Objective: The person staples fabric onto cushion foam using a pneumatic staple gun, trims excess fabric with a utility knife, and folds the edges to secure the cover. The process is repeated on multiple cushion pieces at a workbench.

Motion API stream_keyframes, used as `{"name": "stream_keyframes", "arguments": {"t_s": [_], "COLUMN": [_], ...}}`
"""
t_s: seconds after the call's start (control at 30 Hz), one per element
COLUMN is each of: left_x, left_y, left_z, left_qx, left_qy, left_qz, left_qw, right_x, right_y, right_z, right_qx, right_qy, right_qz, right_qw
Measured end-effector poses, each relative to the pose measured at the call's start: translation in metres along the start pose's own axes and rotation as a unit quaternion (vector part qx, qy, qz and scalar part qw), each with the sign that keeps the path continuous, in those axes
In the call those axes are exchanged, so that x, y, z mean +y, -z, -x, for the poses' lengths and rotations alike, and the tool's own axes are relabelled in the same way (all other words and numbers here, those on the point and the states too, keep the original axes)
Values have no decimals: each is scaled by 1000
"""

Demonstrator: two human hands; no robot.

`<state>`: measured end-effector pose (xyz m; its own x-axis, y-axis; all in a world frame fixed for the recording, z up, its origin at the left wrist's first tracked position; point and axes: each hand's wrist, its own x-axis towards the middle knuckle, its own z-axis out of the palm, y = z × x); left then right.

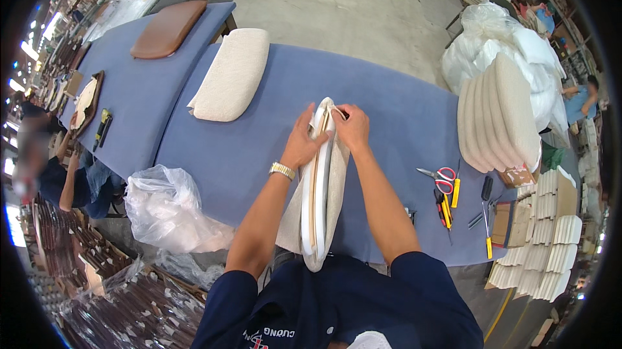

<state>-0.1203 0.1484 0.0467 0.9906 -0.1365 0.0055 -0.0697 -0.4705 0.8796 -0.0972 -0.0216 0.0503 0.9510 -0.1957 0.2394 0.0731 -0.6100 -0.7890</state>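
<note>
A seat cushion (319, 174) stands on its edge in front of me, running from my body toward the middle of the table. Its white padding and a thin tan board edge show between the sides of a beige fabric cover (337, 177). My left hand (304, 140) grips the cushion's far end from the left, thumb across the upper edge. On the right side of that end, my right hand (352, 130) pinches the cover's edge with curled fingers. A finished-looking beige cushion (232, 75) lies flat beyond my left hand.
Several beige cushions (495, 112) stand stacked at the table's right. Scissors (443, 180), yellow-handled cutters (446, 209) and a screwdriver (486, 213) lie nearby. Clear plastic (172, 203) hangs by the left front edge. A co-worker (65, 177) sits at the adjoining blue table, with a brown cushion (170, 28) on it.
</note>
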Motion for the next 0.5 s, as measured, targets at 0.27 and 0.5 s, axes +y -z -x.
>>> {"name": "stream_keyframes", "arguments": {"t_s": [0.27,0.5], "left_x": [22,16], "left_y": [-20,-26], "left_z": [12,8], "left_qx": [-69,-35], "left_qy": [67,19], "left_qz": [49,29], "left_qw": [994,999], "right_x": [4,-4], "right_y": [-2,-15], "right_z": [6,23], "right_qx": [23,40], "right_qy": [-11,3], "right_qz": [-24,-83], "right_qw": [999,996]}}
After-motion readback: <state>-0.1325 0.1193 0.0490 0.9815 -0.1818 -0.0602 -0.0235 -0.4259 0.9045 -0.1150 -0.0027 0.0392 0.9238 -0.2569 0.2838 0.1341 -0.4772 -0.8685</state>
